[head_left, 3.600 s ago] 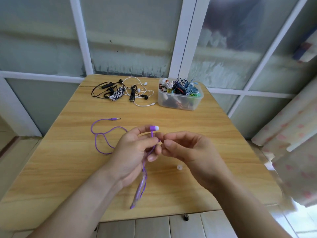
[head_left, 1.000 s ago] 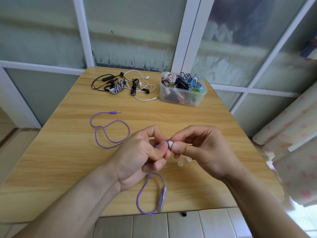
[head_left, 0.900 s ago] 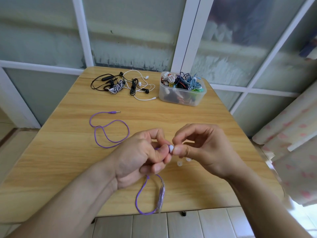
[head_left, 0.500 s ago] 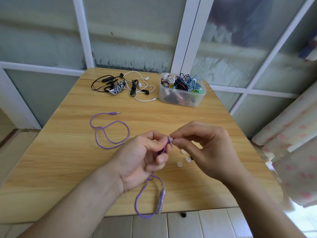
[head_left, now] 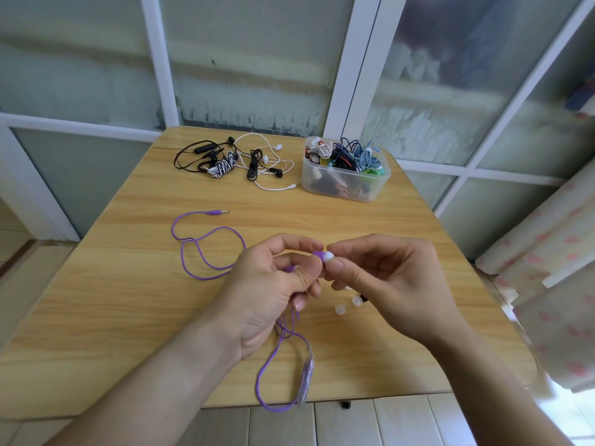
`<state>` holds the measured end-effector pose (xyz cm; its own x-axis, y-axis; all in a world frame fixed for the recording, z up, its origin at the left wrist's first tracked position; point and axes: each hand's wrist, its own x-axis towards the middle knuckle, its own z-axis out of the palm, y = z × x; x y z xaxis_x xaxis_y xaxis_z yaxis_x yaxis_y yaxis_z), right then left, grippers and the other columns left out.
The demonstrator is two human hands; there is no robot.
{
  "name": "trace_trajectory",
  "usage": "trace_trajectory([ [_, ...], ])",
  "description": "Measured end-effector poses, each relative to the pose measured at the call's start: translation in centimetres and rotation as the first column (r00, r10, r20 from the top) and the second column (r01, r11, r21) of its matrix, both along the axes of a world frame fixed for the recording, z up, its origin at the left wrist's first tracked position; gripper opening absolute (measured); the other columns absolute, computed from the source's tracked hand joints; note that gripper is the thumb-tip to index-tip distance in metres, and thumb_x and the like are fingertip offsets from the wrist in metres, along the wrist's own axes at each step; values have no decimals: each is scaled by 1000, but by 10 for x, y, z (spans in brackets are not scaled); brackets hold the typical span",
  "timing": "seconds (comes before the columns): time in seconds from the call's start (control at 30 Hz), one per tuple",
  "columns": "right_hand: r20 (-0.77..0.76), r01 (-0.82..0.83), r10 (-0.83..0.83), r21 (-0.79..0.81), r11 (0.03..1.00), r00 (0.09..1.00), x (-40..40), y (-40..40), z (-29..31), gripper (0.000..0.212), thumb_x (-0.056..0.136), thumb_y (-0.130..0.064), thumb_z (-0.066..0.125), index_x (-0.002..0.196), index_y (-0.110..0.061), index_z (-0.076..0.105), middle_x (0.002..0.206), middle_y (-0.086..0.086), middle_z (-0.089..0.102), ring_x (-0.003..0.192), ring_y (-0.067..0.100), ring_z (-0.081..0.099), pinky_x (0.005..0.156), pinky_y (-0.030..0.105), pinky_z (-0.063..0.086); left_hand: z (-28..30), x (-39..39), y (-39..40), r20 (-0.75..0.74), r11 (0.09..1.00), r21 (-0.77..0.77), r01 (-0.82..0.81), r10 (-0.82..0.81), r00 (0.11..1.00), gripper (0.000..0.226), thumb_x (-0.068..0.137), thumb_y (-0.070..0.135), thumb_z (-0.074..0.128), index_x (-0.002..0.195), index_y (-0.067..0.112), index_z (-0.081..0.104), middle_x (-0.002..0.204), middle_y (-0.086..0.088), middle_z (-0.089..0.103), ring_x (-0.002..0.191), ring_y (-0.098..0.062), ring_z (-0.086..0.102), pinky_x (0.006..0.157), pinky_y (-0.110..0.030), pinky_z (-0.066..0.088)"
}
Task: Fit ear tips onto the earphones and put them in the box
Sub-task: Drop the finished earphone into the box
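Left hand [head_left: 273, 284] is pinching the purple earbud [head_left: 319, 253] steady. Right hand [head_left: 386, 278] is pinching the white ear tip [head_left: 329, 257], pressing it on; spare tips [head_left: 347, 305] are lying close on the counter [head_left: 128, 300].

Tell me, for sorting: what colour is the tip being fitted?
White, on a purple earbud; tip seen in the head view.

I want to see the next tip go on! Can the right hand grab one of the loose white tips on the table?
Probably yes. The right hand is just above the loose ear tips, with nothing between, but its fingers must first release the tip they pinch.
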<state>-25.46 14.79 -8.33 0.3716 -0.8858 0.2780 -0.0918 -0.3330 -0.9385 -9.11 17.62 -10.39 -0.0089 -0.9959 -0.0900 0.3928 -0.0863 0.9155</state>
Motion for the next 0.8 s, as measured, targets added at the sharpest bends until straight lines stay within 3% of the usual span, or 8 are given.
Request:
trace_trajectory([
  [0.17, -31, 48, -51, -89, 995, 998, 1, 3, -3, 16, 77, -9, 78, 93, -12, 76, 78, 1, 76, 69, 17, 73, 63, 25, 57, -2, -2, -1, 16, 992, -76, -105, 107, 994, 9, 82, -5, 65, 87, 3, 61, 68, -10, 64, 52, -17, 52, 40, -21, 35],
  [0.27, -142, 52, -84, -216, 975, 986, 0, 2, -2, 12, 78, -15, 79, 90, -19, 78, 79, -7, 76, 71, 11, 72, 66, 21, 54, -6, -2, -1, 43, 992, -79, -103, 106, 993, 12, 84, -7, 63, 84, 4, 59, 69, -11, 64, 53, -20, 51, 40, -21, 36],
  [0.33, -143, 61, -92, -206, 977, 985, 1, 1, -2, 11, 78, -15, 78, 89, -16, 79, 76, -2, 74, 67, 13, 70, 62, 20, 51, -6, -2, -1, 60, 993, -80, -93, 98, 993, 15, 84, -8, 63, 80, 5, 58, 67, -13, 61, 52, -21, 50, 40, -21, 35],
  [0.5, 53, 92, -102, 173, 981, 993, 9, 7, -1, 12, 76, -6, 76, 87, 0, 76, 65, 14, 70, 53, 15, 62, 51, 16, 45, -6, -2, -4, 202, 959, -251, -133, 186, 962, 27, 81, -17, 62, 74, 7, 54, 59, -3, 59, 47, -16, 53, 42, -18, 38],
  [0.63, 237, -57, -84, 531, 845, 968, 12, 5, -1, 20, 68, -10, 73, 83, 4, 74, 67, 12, 66, 54, 13, 56, 49, 18, 47, -5, -1, -6, 374, 910, -403, -98, 261, 890, 31, 76, -13, 69, 69, 13, 55, 58, -1, 57, 48, -16, 55, 48, -23, 45],
  [0.8, 240, -145, -17, 638, 756, 971, 11, -1, -1, 17, 69, -14, 71, 79, -3, 77, 69, 13, 60, 53, 12, 52, 52, 19, 47, -7, 2, -7, 485, 869, -493, -49, 322, 813, 21, 69, 7, 67, 66, 23, 54, 62, -12, 53, 55, -30, 54, 51, -38, 49],
])
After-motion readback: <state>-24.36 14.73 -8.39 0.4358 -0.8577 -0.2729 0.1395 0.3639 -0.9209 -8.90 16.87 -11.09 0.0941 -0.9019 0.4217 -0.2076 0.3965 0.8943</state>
